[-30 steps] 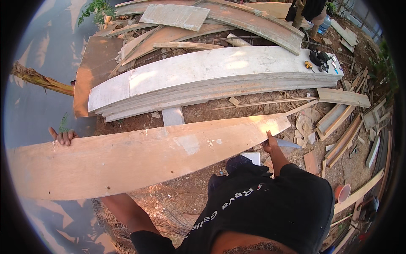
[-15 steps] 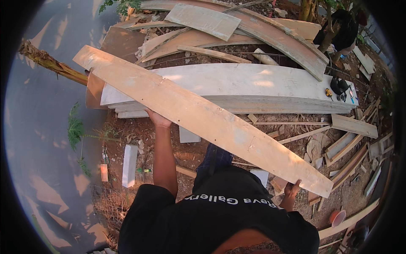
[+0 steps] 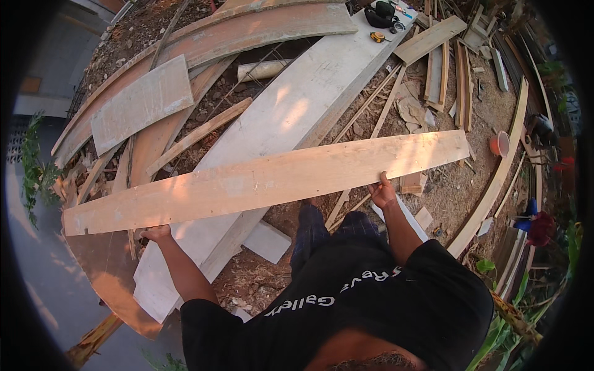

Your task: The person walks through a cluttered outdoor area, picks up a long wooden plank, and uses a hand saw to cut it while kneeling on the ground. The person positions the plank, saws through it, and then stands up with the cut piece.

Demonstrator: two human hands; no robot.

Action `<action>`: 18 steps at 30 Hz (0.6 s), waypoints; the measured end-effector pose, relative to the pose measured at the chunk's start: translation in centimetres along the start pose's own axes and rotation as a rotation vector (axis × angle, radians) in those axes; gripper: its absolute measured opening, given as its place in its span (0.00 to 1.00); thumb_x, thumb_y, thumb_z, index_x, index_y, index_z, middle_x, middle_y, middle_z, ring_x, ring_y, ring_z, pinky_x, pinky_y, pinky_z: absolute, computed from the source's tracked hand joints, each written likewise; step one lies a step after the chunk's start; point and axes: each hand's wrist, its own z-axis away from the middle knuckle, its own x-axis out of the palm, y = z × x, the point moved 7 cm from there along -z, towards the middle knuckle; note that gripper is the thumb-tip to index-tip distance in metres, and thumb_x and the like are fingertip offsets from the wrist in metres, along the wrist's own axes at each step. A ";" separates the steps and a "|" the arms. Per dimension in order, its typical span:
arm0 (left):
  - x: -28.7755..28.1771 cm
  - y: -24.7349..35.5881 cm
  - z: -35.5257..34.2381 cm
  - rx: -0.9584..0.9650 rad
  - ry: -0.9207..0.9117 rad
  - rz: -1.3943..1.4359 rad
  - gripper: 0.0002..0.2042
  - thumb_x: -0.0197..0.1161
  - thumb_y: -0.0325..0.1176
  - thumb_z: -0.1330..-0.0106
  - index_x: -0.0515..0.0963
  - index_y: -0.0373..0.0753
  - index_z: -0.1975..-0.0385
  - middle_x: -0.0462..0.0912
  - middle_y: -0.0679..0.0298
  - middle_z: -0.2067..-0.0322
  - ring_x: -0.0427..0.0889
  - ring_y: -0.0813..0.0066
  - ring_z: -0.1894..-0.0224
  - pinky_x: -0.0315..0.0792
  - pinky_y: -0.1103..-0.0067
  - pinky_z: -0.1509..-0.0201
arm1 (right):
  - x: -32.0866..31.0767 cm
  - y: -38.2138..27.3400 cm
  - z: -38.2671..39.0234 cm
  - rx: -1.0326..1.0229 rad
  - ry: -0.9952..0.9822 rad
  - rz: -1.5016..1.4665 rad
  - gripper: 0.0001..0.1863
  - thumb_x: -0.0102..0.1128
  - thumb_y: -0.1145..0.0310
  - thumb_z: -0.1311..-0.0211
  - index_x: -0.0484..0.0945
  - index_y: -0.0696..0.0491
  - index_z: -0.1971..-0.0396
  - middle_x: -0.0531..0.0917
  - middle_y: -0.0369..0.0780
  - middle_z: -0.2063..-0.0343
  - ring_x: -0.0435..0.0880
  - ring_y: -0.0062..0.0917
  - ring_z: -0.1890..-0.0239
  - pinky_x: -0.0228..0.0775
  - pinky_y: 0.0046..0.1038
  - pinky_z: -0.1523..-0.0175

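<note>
We see a long, pale tan board [image 3: 266, 179], wide along most of its length and slimmer toward its right end, held in front of the body and passing across a white slab stack [image 3: 297, 93]. Both hands are closed on its near edge. The left hand [image 3: 158, 232] grips close to the left end, its fingers partly hidden by the wood. The right hand [image 3: 382, 189] grips nearer the other end, thumb laid against the upper face; we cannot make out the remaining fingers fully. Sunlight patches the board at both ends.

On the stack's far end we note a yellow tape measure [image 3: 377, 37] just beside a black pouch [image 3: 380, 15]. Left of the stack: a grey plank [image 3: 148, 105] lying over curved boards, and a pale tube [image 3: 263, 70]. Beneath the board's left end we find a brown sheet [image 3: 111, 272]. A white block [image 3: 267, 241] rests on the soil beside the stack. Right side: an orange-pink bucket [image 3: 499, 145], near a long curved strip of wood [image 3: 495, 179].
</note>
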 end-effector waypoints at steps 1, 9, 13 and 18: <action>0.6 1.0 -2.7 0.113 -0.026 -0.238 0.43 0.34 0.70 0.30 0.53 0.41 0.26 0.59 0.53 0.28 0.62 0.50 0.29 0.61 0.53 0.28 | 2.4 1.9 -0.9 0.031 -0.048 -0.004 0.24 0.55 0.53 0.27 0.68 0.46 0.37 0.77 0.37 0.41 0.74 0.34 0.37 0.66 0.42 0.31; -2.4 -12.8 -3.3 -0.095 0.476 -0.967 0.56 0.61 0.65 0.38 0.33 0.39 0.25 0.52 0.46 0.27 0.66 0.44 0.32 0.63 0.51 0.29 | 11.5 18.0 -0.1 0.319 -0.091 0.075 0.16 0.62 0.66 0.31 0.73 0.46 0.46 0.82 0.33 0.52 0.82 0.24 0.50 0.79 0.30 0.45; -4.9 -21.6 -1.1 -0.436 0.142 -0.425 0.46 0.62 0.65 0.39 0.57 0.38 0.30 0.61 0.54 0.30 0.64 0.50 0.31 0.61 0.55 0.28 | 12.2 18.5 3.4 0.421 -0.085 0.044 0.13 0.62 0.66 0.32 0.76 0.49 0.49 0.85 0.35 0.57 0.85 0.24 0.55 0.81 0.27 0.54; -4.9 -23.0 -0.1 -0.432 -0.230 -0.270 0.32 0.60 0.52 0.32 0.65 0.39 0.33 0.71 0.56 0.36 0.69 0.57 0.34 0.65 0.58 0.31 | 7.5 15.5 6.4 0.465 0.050 0.159 0.12 0.62 0.63 0.31 0.79 0.50 0.53 0.87 0.38 0.58 0.87 0.26 0.56 0.83 0.26 0.57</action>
